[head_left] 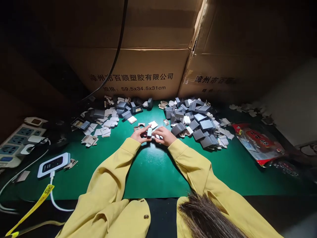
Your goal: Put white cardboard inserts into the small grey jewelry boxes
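Note:
Over the middle of the green mat, my left hand [140,135] grips a small dark-grey box [149,133] between thumb and fingers. Close beside it, my right hand [165,136] has its fingers closed on a small white card piece [156,136], partly covered by the fingertips. Just beyond the hands lies another white card piece [153,124]. To the right is a large heap of small grey boxes [199,125] mixed with white inserts. A smaller group of grey boxes [126,114] lies to the left, along with scattered white inserts [106,124].
Large cardboard cartons [138,62] stand along the back, and a black cable [118,49] hangs before them. On the left are a power strip [21,140] and a white device [53,164] with a cable. A red printed plastic bag [259,142] lies at the right.

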Tool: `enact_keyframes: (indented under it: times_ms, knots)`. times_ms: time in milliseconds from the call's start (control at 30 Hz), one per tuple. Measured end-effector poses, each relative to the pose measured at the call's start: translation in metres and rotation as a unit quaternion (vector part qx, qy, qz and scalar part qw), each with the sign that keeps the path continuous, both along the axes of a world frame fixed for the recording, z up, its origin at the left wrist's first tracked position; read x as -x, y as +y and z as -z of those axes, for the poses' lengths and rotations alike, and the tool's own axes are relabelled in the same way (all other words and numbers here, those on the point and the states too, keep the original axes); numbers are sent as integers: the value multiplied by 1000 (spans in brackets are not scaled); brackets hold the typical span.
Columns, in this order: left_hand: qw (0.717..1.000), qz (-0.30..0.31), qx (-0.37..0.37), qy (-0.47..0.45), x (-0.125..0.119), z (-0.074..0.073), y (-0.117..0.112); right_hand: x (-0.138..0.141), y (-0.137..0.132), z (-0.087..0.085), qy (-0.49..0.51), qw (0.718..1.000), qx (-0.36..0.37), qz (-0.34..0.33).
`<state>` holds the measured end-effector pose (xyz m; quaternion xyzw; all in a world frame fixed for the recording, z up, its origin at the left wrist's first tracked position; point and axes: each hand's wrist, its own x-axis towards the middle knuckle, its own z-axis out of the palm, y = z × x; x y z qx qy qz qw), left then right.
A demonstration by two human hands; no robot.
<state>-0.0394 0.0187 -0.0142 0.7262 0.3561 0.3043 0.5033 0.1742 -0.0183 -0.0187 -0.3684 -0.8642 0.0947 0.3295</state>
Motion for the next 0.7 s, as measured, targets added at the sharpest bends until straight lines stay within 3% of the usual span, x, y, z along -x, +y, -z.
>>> enact_keyframes:
  times_ms: [267, 500, 700]
  knots:
    - [1000, 6, -15, 26, 2, 0, 3, 8, -3, -12, -115, 993, 23, 28]
    - [999, 20, 10, 23, 0, -1, 2, 12, -3, -14, -133, 991, 11, 25]
    - [999, 8, -12, 34, 0, 8, 5, 15, -2, -10, -135, 989, 24, 49]
